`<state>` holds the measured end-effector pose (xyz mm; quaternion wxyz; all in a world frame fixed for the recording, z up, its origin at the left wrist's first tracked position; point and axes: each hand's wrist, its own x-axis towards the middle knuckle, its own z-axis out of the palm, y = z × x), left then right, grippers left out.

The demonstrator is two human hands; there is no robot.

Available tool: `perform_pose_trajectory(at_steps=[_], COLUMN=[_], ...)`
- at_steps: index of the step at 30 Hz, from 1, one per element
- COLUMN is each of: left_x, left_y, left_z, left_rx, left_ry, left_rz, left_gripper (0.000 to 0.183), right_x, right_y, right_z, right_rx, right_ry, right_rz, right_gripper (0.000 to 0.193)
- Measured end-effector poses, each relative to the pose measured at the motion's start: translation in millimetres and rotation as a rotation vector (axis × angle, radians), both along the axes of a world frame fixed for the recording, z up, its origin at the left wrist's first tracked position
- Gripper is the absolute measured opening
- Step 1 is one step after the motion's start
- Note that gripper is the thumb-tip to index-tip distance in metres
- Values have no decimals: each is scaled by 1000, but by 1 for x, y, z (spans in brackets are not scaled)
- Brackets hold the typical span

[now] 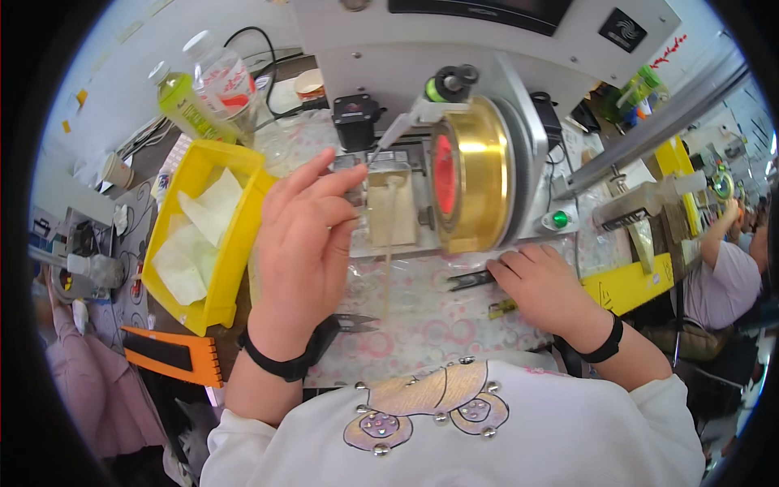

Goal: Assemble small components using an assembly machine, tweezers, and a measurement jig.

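Note:
My left hand (302,243) is raised beside the machine's clear-topped block (393,207), its thumb and index finger pinched together and the other fingers stretched out. Whatever lies in the pinch is too small to make out. A pale strand (389,272) runs down from the block over the tabletop. My right hand (542,290) is low on the table, fingers bent over the end of a dark grey, bar-shaped tool (469,281). Beside its thumb lies a small brass-coloured piece (501,309). The shiny gold spool (479,178) with a red core stands upright between the hands, farther back.
A yellow bin (207,312) with white sheets stands at the left, two bottles (182,101) behind it. Scissor-like blades (357,323) lie by my left wrist. A metal rail (657,122) slants across the right, above a yellow strip (637,286). Other people work on both sides.

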<state>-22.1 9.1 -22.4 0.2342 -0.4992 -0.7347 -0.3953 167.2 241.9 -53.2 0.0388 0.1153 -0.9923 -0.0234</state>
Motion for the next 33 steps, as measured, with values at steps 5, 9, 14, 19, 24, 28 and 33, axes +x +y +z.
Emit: perform_pose_trajectory(at_steps=[5,9,14,19,24,28,33], left_x=[-3,-4,-6,-5,-5,-5,-6], left_y=[-4,-6,-3,-6,-4,-5,-5], left_z=[-3,0,-3,-2,-1,0,-2], left_rx=[9,-33,51,47,43,46,65], left_ry=[-47,-106,-118,-136,-146,-155,-145], left_rz=[-37,-69,-71,-64,-87,-89,-85], left_gripper=[7,3,15,15,16,16,18], right_x=[-4,1,-19,-66,-73,-80,-86], right_y=[-4,-13,-32,-54,-73,-80,-84], right_z=[2,56,108,100,79,72,77], right_rx=[-80,-376,-870,-778,-656,-514,-490], right_ry=[-59,43,92,136,334,421,414], right_rz=[-23,-14,73,300,362,349,332], right_gripper=[24,31,32,27,23,24,25])
